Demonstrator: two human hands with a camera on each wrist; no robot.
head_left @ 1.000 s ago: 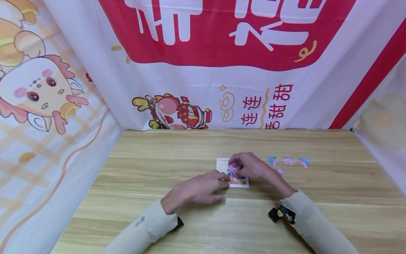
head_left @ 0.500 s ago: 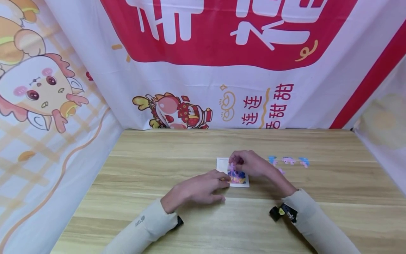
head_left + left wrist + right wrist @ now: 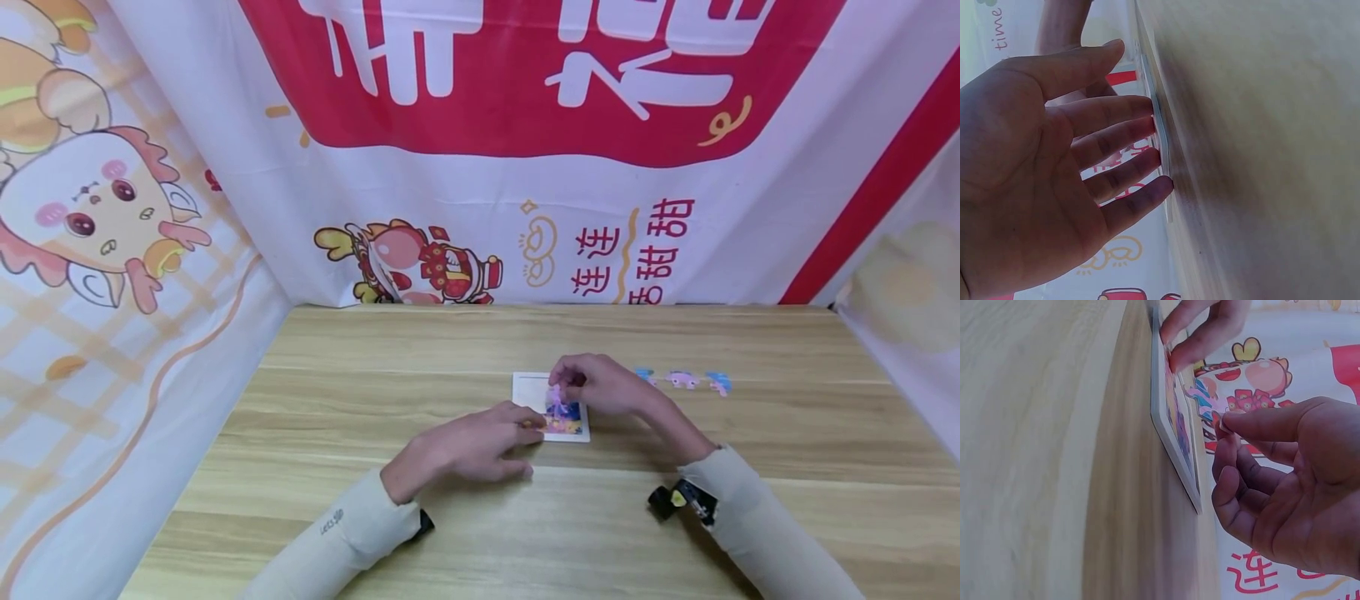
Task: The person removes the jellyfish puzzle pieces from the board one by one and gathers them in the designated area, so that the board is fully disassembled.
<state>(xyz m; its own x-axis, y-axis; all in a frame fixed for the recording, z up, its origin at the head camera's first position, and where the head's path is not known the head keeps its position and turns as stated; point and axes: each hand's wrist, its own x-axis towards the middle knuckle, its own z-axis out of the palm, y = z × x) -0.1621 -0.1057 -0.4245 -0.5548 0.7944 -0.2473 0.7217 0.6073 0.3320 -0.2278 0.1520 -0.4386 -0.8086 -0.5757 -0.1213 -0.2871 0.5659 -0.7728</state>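
One small white-framed square puzzle board [image 3: 534,388] lies flat near the middle of the frame on the light wooden table [image 3: 375,400], its lower right part already filled with colourful picture. The right hand [image 3: 600,385] hangs over the board's upper right corner, thumb and forefinger pinching one small pink puzzle piece [image 3: 555,393] just above the filled area; the wrist view shows the piece [image 3: 1205,400] held at a slant close to the board's face [image 3: 1175,434]. The left hand [image 3: 472,442] lies with fingers straight and loosely spread, its fingertips [image 3: 1147,134] pressing the board's lower left edge.

To the right of the board, in a row, lie what look like three loose pastel puzzle pieces [image 3: 682,380], though the right hand partly covers the nearest one. They sit well apart from the table's right edge. Bare wood stretches wide to the left, toward the far edge, and along the bottom of the frame.
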